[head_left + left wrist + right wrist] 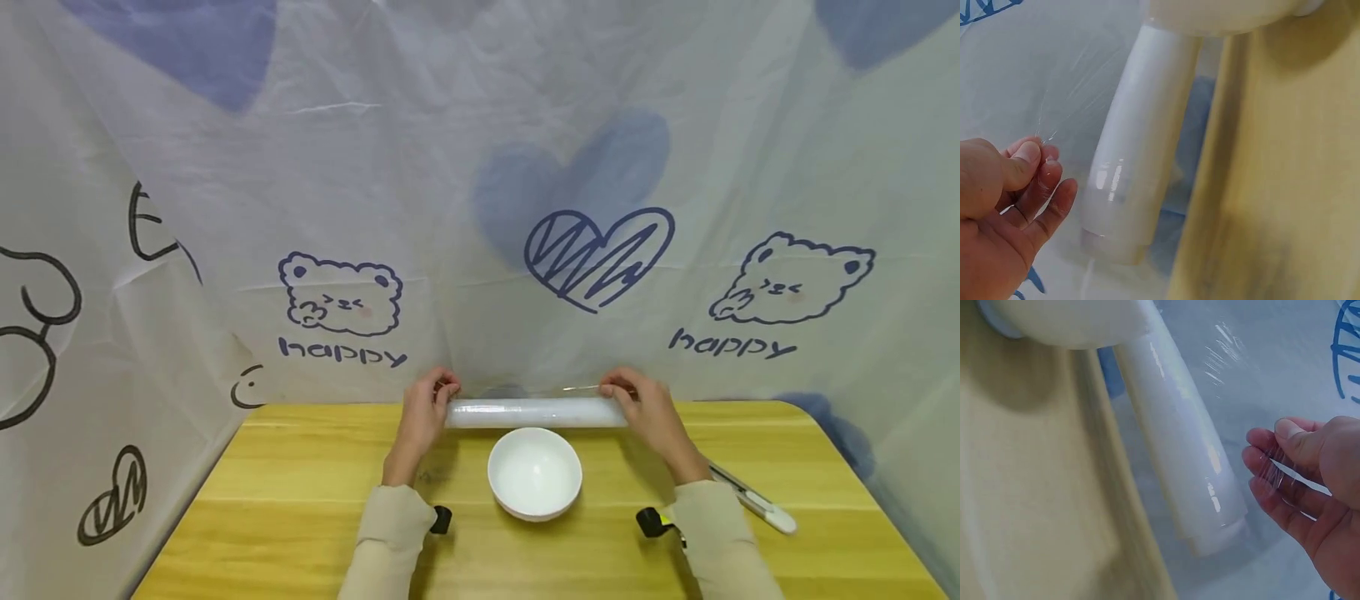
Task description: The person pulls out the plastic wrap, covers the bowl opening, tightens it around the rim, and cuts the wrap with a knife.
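A roll of clear plastic wrap lies crosswise near the table's far edge, just behind a white bowl. My left hand is at the roll's left end, thumb and fingertips pinching the free edge of the film, which shows as fine creases in the left wrist view. At the right end, my right hand pinches the other corner of the film, bunched over its fingers. Between the hands a thin transparent strip of film stretches above and behind the roll.
A utility knife with a white handle lies on the wooden table, to the right beside the right forearm. A patterned cloth hangs behind the table and along its sides.
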Available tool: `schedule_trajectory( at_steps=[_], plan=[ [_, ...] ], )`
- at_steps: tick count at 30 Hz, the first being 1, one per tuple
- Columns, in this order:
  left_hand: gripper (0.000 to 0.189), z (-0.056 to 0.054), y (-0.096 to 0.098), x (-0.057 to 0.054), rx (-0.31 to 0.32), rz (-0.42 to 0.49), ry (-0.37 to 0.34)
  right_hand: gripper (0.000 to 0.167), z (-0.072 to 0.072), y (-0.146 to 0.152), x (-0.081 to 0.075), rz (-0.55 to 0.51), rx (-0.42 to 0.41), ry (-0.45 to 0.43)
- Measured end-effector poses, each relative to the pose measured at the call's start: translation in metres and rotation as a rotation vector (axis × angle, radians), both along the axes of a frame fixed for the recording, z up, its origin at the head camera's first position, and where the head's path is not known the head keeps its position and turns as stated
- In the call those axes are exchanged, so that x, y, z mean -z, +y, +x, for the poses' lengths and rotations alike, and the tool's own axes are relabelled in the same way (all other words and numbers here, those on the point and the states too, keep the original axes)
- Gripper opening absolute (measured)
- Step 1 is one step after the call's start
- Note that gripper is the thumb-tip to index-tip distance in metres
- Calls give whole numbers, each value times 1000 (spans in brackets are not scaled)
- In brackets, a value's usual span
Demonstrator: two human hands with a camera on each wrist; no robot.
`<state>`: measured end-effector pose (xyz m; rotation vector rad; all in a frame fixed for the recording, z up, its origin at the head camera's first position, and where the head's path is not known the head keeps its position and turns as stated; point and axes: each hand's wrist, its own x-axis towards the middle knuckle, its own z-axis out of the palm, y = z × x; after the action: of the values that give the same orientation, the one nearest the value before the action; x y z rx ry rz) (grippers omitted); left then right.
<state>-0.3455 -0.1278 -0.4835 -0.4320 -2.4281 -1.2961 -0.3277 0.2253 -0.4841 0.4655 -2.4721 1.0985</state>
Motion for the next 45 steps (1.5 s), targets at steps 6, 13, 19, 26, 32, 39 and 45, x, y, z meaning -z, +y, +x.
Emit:
schedule_trajectory(
  at_steps=[6,13,19,26,32,39,45],
  plan=[
    [10,-5,-1,-20,3,9,-17,7,-8,2,-17,2,-13,10],
    [7,-6,-3,-31,11,-10,6,11,-9,3,-29,-7,-28,3],
    [8,-6,-7,-38,17,-6,60,14,-10,0,-38,-10,-47,2],
    [8,-6,-11,-54,17,-17,95,15,-10,-4,-51,-12,-51,4],
    [8,-6,-10,-72,30,-27,77,16,-9,-2,-67,1,-37,8],
    [8,-7,-15,-83,9,-37,114,16,-14,-6,-77,8,-53,40],
    [8,-7,-15,-91,3,-64,108,16,-12,-8,-84,8,-39,56]
  ],
)
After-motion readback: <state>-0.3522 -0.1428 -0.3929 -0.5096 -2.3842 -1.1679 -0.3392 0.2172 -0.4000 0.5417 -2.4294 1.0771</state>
